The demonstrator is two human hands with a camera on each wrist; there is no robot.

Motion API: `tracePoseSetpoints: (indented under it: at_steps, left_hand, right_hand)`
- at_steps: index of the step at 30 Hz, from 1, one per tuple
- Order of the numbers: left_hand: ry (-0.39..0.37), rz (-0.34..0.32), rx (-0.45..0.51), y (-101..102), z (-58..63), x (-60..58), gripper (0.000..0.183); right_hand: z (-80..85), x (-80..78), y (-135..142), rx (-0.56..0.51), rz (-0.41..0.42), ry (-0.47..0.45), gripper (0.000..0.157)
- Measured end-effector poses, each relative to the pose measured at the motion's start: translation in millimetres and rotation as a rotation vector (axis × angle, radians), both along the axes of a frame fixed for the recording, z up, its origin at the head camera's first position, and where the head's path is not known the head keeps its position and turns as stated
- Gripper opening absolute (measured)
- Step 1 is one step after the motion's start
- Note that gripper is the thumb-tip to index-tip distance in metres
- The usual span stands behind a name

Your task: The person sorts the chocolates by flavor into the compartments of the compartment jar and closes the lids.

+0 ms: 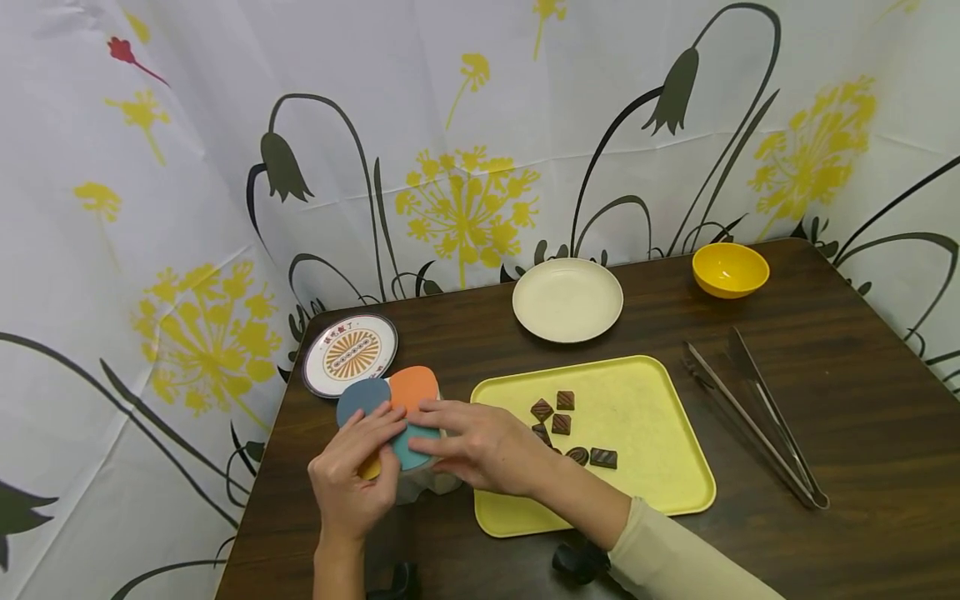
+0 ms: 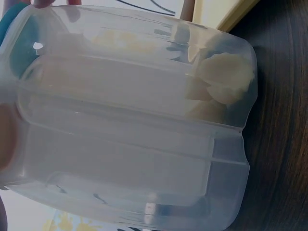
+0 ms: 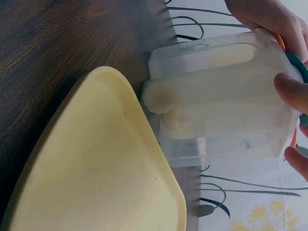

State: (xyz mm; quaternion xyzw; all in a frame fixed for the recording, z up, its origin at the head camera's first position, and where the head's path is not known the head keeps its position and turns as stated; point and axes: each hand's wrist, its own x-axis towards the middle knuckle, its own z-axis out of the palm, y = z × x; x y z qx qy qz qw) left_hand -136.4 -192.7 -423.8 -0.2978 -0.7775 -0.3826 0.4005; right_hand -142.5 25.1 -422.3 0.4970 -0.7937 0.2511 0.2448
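Observation:
A tall translucent storage container (image 2: 120, 134) stands on the table, topped by lids in blue (image 1: 362, 398), orange (image 1: 414, 386), teal (image 1: 411, 450) and yellow (image 1: 371, 468). Several pale pieces (image 2: 225, 77) lie at the bottom of one compartment. My left hand (image 1: 352, 479) rests on the lids from the left, fingers stretched across them and thumb near the yellow one. From the right, my right hand (image 1: 480, 442) lays fairly straight fingers over the teal and orange lids. Its thumb (image 3: 288, 91) touches the container's upper side in the right wrist view.
A yellow tray (image 1: 652, 492) with several chocolates (image 1: 562, 423) lies right beside the container. Behind are a patterned plate (image 1: 318, 371) and a cream plate (image 1: 567, 300). Metal tongs (image 1: 757, 417) and a yellow bowl (image 1: 730, 271) are on the right.

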Motion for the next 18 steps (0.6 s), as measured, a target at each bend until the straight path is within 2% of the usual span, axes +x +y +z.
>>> tracePoseSetpoints:
  at_steps: [18]
  left_hand:
    - [0.015, -0.01, 0.015, 2.1, -0.4, -0.5, 0.027]
  right_hand:
    - [-3.9, 0.0, -1.3, 0.028, -0.06, 0.132, 0.038]
